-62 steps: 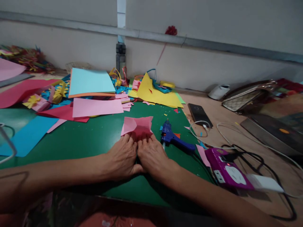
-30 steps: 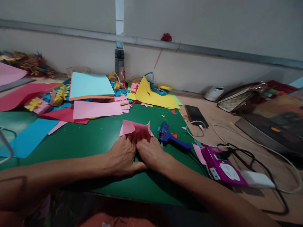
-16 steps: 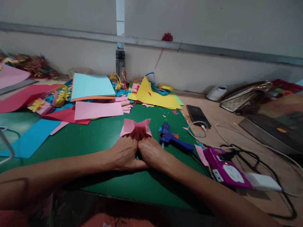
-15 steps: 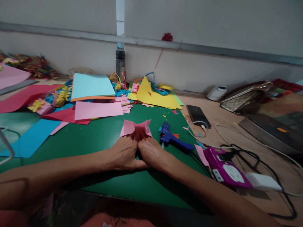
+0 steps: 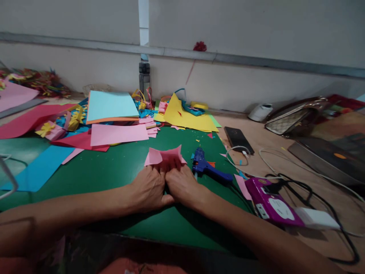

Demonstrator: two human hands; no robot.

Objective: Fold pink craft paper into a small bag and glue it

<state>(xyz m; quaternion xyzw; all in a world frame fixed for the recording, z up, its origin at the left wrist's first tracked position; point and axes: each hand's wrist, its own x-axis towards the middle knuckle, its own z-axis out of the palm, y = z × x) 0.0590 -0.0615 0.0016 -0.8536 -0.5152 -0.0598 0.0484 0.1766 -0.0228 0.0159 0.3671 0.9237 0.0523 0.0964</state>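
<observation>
A small folded piece of pink paper [image 5: 155, 156] stands up at the middle of the green board [image 5: 114, 167], its corners raised. My left hand [image 5: 149, 188] and my right hand [image 5: 182, 186] lie side by side on its near side, nearly touching. The fingers of both are curled down into the paper, and their tips are hidden inside or behind it. To the right of my right hand lies a blue glue gun [image 5: 209, 167], with orange scraps by it.
Coloured paper sheets [image 5: 111, 106] and paper flowers [image 5: 45, 129] lie along the left and back. On the right are a phone [image 5: 238, 139], a purple power strip [image 5: 273, 203] with looping cables, a white device [image 5: 261, 112] and a bag [image 5: 293, 114]. A wall stands behind.
The pink paper has opened out slightly wider to the right, and my hands have shifted a little apart at the knuckles. The view has tilted slightly.
</observation>
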